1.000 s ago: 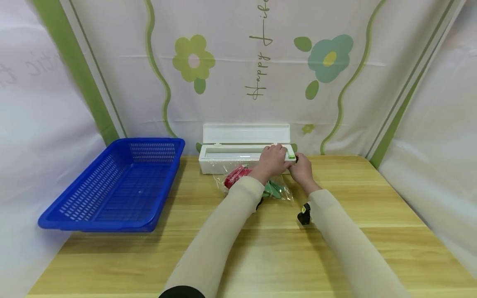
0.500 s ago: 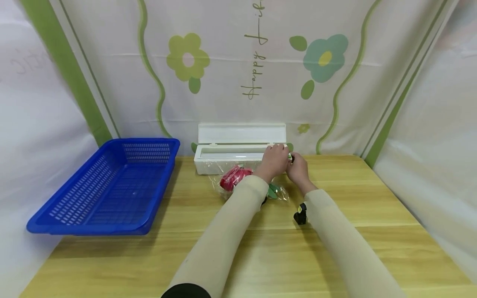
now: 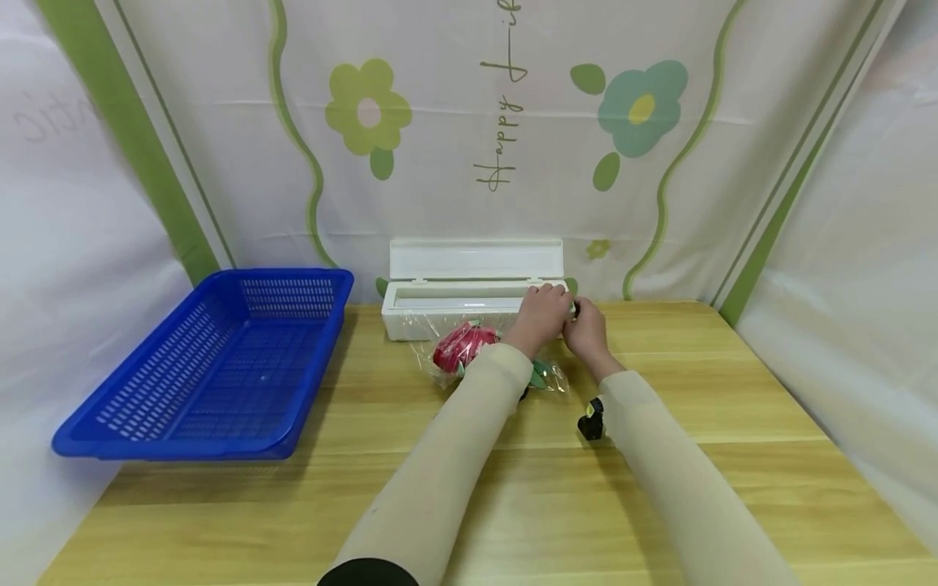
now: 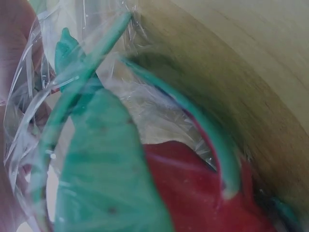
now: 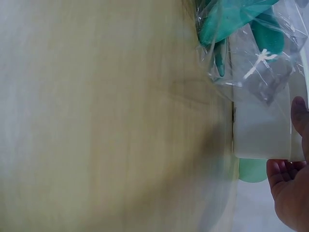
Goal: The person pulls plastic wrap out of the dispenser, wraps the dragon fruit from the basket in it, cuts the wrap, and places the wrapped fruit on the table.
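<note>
A white cling film dispenser (image 3: 405,328) stands at the back of the table with its lid (image 3: 476,260) raised. My left hand (image 3: 541,316) lies over its right end, fingers bent over the top edge. A bit of green shows beside those fingertips. My right hand (image 3: 586,332) grips the end of the box, thumb on one face and fingers on another in the right wrist view. Below my left hand lies a red dragon-fruit-like item (image 3: 458,348) with green leaf-like flaps (image 4: 108,159). Clear film (image 5: 263,79) surrounds it and reaches the box front. My forearm hides part of it.
A blue slotted basket (image 3: 201,448) sits on the left of the wooden table (image 3: 733,488). Behind the dispenser hangs a printed cloth (image 3: 454,195), and pale cloth walls rise on both sides. Black cameras (image 3: 590,420) ride on the wrists.
My left hand has shifted slightly right along the dispenser, covering most of the green bit at its end. My right hand stays there. The view has swung slightly; the wrapped item lies where it was.
</note>
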The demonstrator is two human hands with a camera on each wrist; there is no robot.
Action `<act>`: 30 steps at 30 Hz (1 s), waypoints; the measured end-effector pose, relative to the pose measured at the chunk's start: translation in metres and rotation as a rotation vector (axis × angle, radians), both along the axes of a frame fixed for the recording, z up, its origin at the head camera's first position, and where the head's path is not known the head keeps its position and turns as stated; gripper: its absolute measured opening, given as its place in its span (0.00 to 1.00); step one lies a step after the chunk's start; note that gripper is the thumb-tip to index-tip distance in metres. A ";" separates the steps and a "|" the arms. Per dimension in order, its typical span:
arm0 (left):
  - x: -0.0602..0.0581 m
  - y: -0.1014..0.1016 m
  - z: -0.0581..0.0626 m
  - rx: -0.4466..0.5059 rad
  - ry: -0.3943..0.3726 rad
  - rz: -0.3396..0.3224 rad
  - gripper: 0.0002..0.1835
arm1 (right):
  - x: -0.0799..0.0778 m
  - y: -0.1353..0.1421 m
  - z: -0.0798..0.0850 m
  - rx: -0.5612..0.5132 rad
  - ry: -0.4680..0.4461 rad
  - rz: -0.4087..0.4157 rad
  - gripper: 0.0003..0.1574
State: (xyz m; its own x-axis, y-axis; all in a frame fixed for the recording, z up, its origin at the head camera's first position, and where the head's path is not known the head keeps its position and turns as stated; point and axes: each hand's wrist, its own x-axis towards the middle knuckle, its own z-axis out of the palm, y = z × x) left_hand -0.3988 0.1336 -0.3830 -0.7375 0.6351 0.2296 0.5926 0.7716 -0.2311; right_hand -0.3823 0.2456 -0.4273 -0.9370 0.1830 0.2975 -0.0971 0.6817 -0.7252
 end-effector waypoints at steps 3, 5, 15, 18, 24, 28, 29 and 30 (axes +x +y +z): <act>-0.001 0.001 0.000 -0.002 0.007 0.004 0.15 | 0.000 0.000 0.001 -0.006 0.002 0.000 0.30; -0.002 0.001 -0.001 0.006 0.016 0.007 0.13 | 0.000 -0.001 0.001 -0.003 0.007 0.001 0.29; -0.006 -0.001 -0.003 0.043 0.068 -0.012 0.13 | 0.001 -0.002 0.001 -0.001 0.007 -0.008 0.26; -0.007 -0.002 -0.004 0.042 0.072 -0.013 0.13 | 0.002 -0.002 0.001 -0.004 0.003 -0.008 0.25; -0.005 -0.003 -0.001 0.025 0.079 -0.003 0.13 | 0.001 -0.001 -0.001 -0.017 0.009 0.003 0.25; -0.005 -0.004 0.000 0.011 0.080 -0.003 0.13 | 0.001 0.000 -0.002 -0.025 0.015 0.003 0.25; -0.006 -0.004 0.000 0.010 0.083 -0.004 0.13 | 0.001 0.001 -0.002 -0.026 0.016 0.003 0.25; -0.006 -0.004 0.000 0.008 0.086 -0.004 0.13 | 0.001 0.001 -0.002 -0.027 0.015 0.003 0.26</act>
State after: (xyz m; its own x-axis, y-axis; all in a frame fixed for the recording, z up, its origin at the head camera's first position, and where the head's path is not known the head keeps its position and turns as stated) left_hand -0.4046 0.1300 -0.3830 -0.7126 0.6356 0.2972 0.5735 0.7716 -0.2751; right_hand -0.3816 0.2467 -0.4297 -0.9329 0.1881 0.3069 -0.1107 0.6613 -0.7419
